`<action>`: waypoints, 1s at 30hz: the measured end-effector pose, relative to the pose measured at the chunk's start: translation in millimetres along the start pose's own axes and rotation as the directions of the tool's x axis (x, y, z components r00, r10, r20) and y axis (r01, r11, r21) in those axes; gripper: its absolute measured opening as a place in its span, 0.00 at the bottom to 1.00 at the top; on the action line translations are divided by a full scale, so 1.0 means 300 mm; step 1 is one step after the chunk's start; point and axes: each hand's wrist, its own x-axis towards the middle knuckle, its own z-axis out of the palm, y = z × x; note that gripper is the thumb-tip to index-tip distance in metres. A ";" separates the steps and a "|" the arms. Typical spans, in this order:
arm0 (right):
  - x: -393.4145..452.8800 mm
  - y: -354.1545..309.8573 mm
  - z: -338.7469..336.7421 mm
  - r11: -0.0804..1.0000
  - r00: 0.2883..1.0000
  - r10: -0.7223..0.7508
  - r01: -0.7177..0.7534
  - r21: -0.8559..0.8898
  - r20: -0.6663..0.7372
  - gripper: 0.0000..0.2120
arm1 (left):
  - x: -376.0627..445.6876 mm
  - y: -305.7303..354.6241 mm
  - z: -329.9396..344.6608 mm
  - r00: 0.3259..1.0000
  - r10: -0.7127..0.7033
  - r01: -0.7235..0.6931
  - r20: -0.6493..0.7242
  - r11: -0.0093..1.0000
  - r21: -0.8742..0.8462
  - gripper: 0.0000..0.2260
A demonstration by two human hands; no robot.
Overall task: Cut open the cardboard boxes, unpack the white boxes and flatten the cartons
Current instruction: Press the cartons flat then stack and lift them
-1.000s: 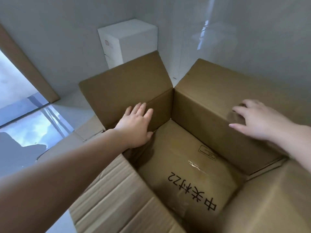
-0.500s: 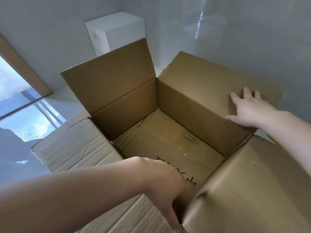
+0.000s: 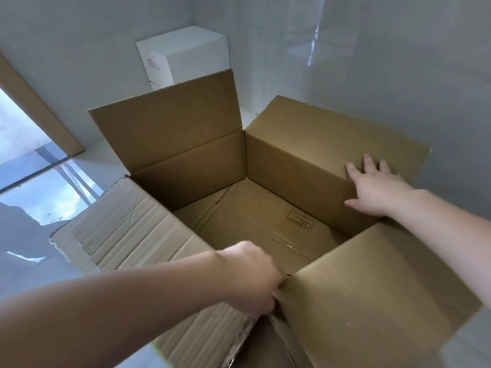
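Note:
A large brown cardboard carton (image 3: 292, 166) stands open below me with all its flaps up or folded out, and nothing lies inside it. My left hand (image 3: 252, 277) grips the carton's near corner, fingers curled over the edge between the left flap and the near flap. My right hand (image 3: 372, 184) lies flat, fingers spread, on the fold of the far right flap. A stack of white boxes (image 3: 186, 57) stands behind the carton against the wall.
White walls close in behind and to the right of the carton. At the left a glossy floor (image 3: 39, 203) reflects a window, and a brown door frame (image 3: 34, 110) runs diagonally there.
My left hand left the far left wall of the carton and came back to grip its near corner. The right hand stayed on the right flap. The view pulled back.

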 end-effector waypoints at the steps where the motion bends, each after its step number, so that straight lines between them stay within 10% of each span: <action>1: 0.001 -0.001 0.000 1.000 1.000 0.001 -0.001 0.000 -0.001 0.42 | -0.016 -0.042 -0.020 0.999 -0.043 0.043 -0.028 0.999 -0.029 0.13; 10: 0.043 -0.003 0.004 0.986 1.000 -0.003 0.002 0.164 0.003 0.36 | 0.004 -0.264 -0.035 0.886 -0.382 0.359 -0.264 0.924 -0.131 0.06; 20: 0.014 0.001 0.015 0.978 0.998 -0.061 0.054 0.201 0.031 0.34 | 0.113 -0.479 -0.066 0.611 -0.716 0.461 -0.339 0.669 -0.583 0.10; 26: 0.006 0.071 0.006 0.929 0.990 0.135 -0.142 0.341 0.044 0.41 | 0.043 -0.523 0.018 0.741 -0.496 0.159 -0.452 0.784 -0.600 0.19; 30: 0.025 0.100 -0.029 0.807 0.958 0.273 -0.176 0.564 -0.092 0.44 | -0.041 -0.513 0.059 0.657 -0.226 -0.056 -0.719 0.937 -0.346 0.24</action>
